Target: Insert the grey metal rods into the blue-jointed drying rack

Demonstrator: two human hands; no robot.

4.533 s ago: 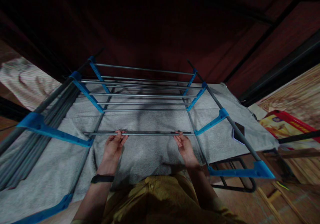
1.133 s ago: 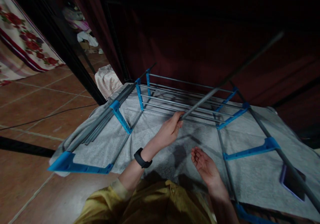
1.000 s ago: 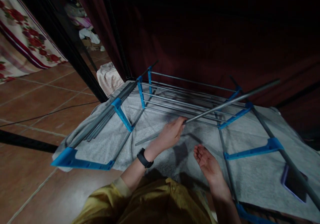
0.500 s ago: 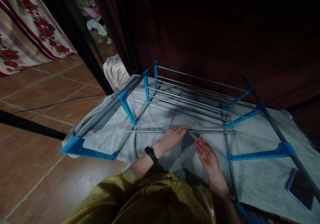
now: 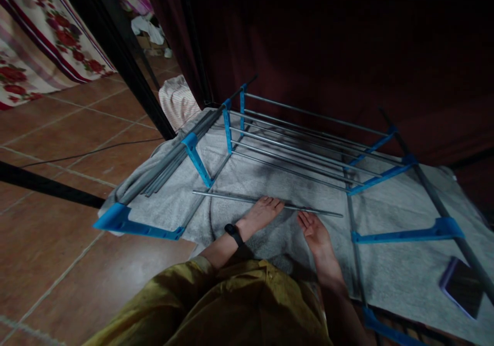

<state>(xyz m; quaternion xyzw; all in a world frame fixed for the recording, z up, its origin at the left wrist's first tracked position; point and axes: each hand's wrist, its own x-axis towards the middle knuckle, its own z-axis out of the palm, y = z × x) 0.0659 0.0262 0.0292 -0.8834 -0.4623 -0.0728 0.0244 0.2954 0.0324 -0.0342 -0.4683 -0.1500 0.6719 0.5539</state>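
Observation:
A thin grey metal rod [image 5: 222, 196] lies level across the front of a half-built rack with blue plastic brackets. My left hand [image 5: 264, 212], with a black band on its wrist, is closed over the middle of the rod, palm down. Just right of it my right hand [image 5: 313, 230] is turned palm up, fingers stretched out at the rod's lower side; whether they touch it I cannot tell. Several rods [image 5: 293, 143] span the far blue brackets. The blue front left bracket [image 5: 198, 161] and front right bracket [image 5: 409, 234] stand on either side of the held rod.
A bundle of loose tubes [image 5: 170, 168] lies along the left side on a grey blanket [image 5: 393, 276]. A phone [image 5: 463, 287] rests at the right. Black posts [image 5: 119, 63] and a dark red curtain [image 5: 309, 42] border the bed-like surface.
The rod has tilted, its right end coming down and nearer to me. My right hand has moved slightly left, toward the rod. The view has shifted a little.

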